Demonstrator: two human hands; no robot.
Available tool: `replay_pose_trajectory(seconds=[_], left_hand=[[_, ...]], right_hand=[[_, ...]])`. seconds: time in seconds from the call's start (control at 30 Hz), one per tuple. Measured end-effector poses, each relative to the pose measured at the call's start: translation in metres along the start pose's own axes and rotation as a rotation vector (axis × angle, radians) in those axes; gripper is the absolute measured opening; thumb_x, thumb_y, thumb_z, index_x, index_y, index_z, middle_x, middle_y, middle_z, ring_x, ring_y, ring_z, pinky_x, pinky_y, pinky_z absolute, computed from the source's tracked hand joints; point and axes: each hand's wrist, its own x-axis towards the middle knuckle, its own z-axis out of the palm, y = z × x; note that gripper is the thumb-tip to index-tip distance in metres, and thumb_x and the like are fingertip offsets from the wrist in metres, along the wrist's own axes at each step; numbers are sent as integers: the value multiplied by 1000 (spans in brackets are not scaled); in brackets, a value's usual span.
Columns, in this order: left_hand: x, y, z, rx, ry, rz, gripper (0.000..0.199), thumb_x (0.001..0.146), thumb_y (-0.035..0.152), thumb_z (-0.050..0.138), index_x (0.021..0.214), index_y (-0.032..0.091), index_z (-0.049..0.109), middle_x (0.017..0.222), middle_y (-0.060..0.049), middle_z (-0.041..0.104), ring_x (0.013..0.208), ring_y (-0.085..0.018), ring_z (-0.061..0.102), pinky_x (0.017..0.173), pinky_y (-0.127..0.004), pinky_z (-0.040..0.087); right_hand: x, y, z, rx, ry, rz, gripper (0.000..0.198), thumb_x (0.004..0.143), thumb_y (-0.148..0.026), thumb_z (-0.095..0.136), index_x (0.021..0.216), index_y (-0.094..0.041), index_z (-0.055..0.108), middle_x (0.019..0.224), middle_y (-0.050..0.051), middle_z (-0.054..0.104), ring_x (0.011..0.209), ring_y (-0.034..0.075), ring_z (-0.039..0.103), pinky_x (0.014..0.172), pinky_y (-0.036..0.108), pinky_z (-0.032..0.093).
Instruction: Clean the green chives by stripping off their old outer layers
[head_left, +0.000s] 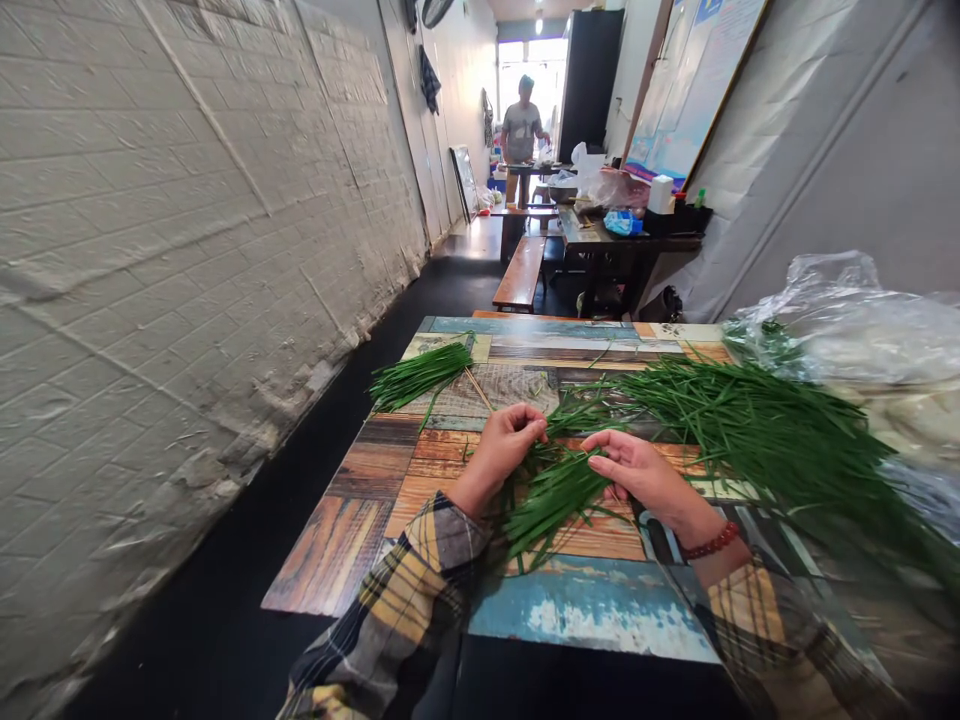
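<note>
My right hand (643, 478) curls around the near end of a small bunch of green chives (556, 500), with thumb and fingers at its cut ends. Beside it, my left hand (511, 438) is closed in a pinch above the left side of the bunch; what it pinches, if anything, is too small to make out. A few loose chives (577, 418) lie just beyond both hands. Further left on the table rests a gathered bunch of chives (424, 375). To the right spreads a large loose heap of chives (757, 420).
The patchwork wood-pattern table (341, 560) stands before me. Clear plastic bags (825, 310) sit at its right edge. Beyond are a wooden bench (521, 272), a cluttered second table (600, 235) and a standing person (523, 130). A white brick-pattern wall (187, 200) runs along the left.
</note>
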Motion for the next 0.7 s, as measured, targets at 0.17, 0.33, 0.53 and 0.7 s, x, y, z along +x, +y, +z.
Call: replay_pose_trajectory(seconds=[0.17,0.33,0.53,0.7], left_hand=[[-2,-1,3,-1,-66,-62,16,74,27,58,75,12,62,60,2,55,57,-8,47,57,-20,34],[-2,-4,5,48,-114,-42,21,73,34,61,70,12,59,62,3,52,57,-8,44,54,-20,32],[-2,-4,3,200,-108,17,33,82,35,50,58,14,55,58,1,54,58,-10,48,57,-21,35],[-1,-5,1,368,-78,111,31,87,31,44,75,14,66,78,-4,65,76,-15,58,70,-25,44]], right_hand=[[1,0,-1,68,71,-52,40,74,-46,68,100,-18,57,65,-6,54,40,3,44,38,17,35],[-1,-5,-1,88,60,-22,47,73,-45,69,109,-17,60,65,-4,56,40,4,44,40,19,37],[-3,-10,0,80,51,-9,44,73,-45,68,107,-17,63,62,-5,54,41,4,44,41,19,38],[-3,-13,0,12,62,-15,46,73,-47,67,109,-18,64,63,-3,57,43,5,45,41,19,38]])
